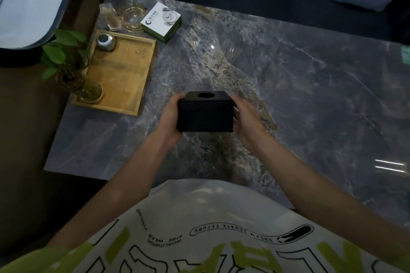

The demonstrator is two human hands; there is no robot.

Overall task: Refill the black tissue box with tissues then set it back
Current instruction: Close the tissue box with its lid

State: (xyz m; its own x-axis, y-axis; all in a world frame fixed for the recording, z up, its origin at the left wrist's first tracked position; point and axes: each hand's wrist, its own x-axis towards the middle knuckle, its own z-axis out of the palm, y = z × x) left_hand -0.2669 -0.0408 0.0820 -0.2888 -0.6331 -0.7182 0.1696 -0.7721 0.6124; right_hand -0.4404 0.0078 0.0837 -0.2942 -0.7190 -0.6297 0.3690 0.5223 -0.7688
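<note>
I held the black tissue box (205,115) between both hands. The left hand (169,115) gripped its 9 o'clock side and the right hand (245,117), somewhat blurred, its 3 o'clock side. The box stood upright over the middle of the table (310,95); whether its base touched the surface could not be determined. Its round top opening showed no tissue.

Judged step: taking up the empty box for refilling. The next move called for opening the box and fetching a supply. The green-and-white carton (161,21) at 11 o'clock, just beside the wooden tray (124,73), possibly held tissues; its contents were not visible.
</note>
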